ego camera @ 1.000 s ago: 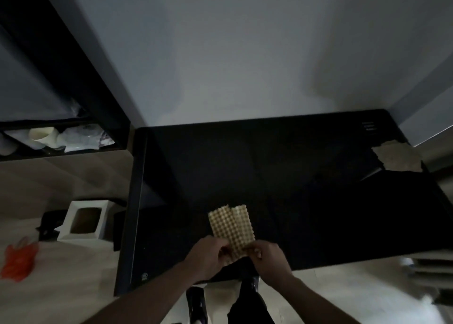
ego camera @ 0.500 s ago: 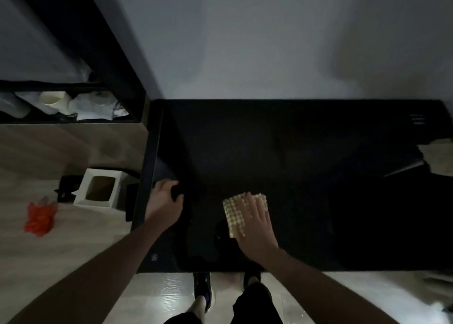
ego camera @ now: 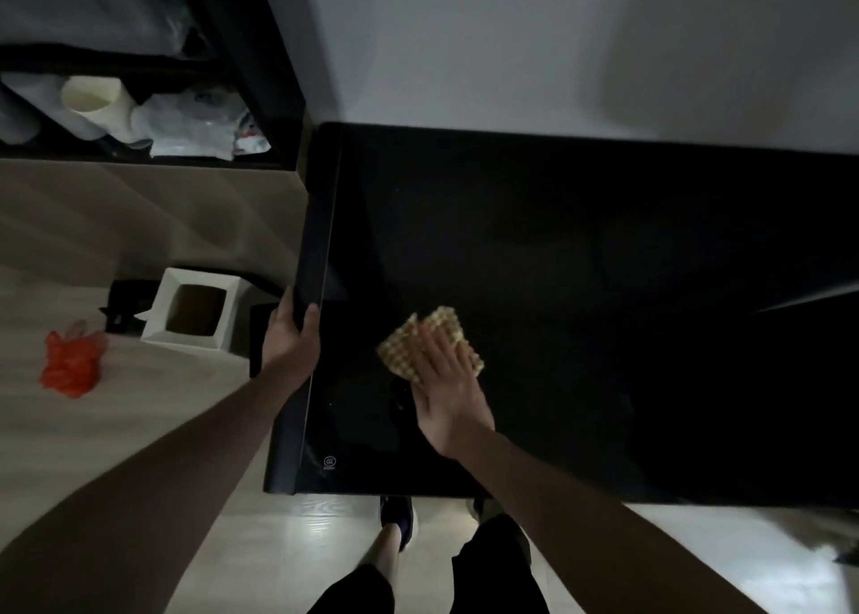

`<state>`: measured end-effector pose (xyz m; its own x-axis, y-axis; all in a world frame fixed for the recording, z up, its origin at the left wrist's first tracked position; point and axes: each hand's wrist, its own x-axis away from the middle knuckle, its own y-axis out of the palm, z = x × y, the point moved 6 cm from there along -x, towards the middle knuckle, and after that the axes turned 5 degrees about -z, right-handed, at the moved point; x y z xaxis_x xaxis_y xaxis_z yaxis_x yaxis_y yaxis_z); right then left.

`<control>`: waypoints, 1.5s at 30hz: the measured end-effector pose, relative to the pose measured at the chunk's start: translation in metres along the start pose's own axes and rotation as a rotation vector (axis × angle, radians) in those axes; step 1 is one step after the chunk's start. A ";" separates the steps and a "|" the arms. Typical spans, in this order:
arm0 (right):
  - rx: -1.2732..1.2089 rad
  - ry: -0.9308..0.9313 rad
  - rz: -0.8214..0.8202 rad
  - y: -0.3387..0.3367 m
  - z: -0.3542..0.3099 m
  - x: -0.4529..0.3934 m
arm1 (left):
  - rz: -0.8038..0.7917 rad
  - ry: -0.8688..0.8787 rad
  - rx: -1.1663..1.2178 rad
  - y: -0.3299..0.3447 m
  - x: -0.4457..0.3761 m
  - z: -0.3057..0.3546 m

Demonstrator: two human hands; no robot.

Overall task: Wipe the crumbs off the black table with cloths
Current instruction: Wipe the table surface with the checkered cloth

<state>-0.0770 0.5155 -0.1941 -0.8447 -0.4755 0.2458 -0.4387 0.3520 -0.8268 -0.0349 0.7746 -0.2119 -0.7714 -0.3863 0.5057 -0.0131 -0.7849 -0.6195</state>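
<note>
The black table (ego camera: 581,265) fills the middle and right of the view. A folded tan waffle-weave cloth (ego camera: 404,341) lies on its near left part. My right hand (ego camera: 448,386) presses flat on the cloth, fingers spread over it and hiding much of it. My left hand (ego camera: 290,334) grips the table's left edge, thumb on top and fingers under the rim. Crumbs are too dim to make out on the dark top.
A white open box (ego camera: 193,309) and an orange plastic bag (ego camera: 69,358) sit on the wooden floor left of the table. A dark shelf (ego camera: 139,116) at the back left holds a cream cup and white bags. A grey wall runs behind the table.
Both hands held the cloth at the near edge a second ago. Now the right hand presses it flat further in on the table, and the left hand has moved out to grip the left edge.
</note>
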 end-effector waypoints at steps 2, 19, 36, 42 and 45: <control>-0.057 -0.196 -0.015 0.019 -0.027 0.020 | -0.007 0.007 0.006 0.000 -0.013 0.006; -0.348 0.063 0.270 -0.111 0.005 -0.150 | 0.082 0.059 -0.020 -0.001 -0.023 0.008; 0.180 -0.222 -0.093 -0.032 -0.032 -0.182 | 0.082 0.011 0.035 -0.003 -0.021 0.009; 0.023 -0.307 -0.168 0.011 -0.060 -0.045 | 0.049 -0.001 0.089 -0.007 -0.016 0.010; 0.110 -0.441 -0.288 0.045 -0.071 0.020 | 0.062 0.002 0.086 -0.008 -0.012 0.013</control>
<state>-0.1354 0.5793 -0.1908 -0.4759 -0.8420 0.2541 -0.5787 0.0821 -0.8114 -0.0168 0.7795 -0.2050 -0.7700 -0.4350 0.4668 0.0896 -0.7980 -0.5959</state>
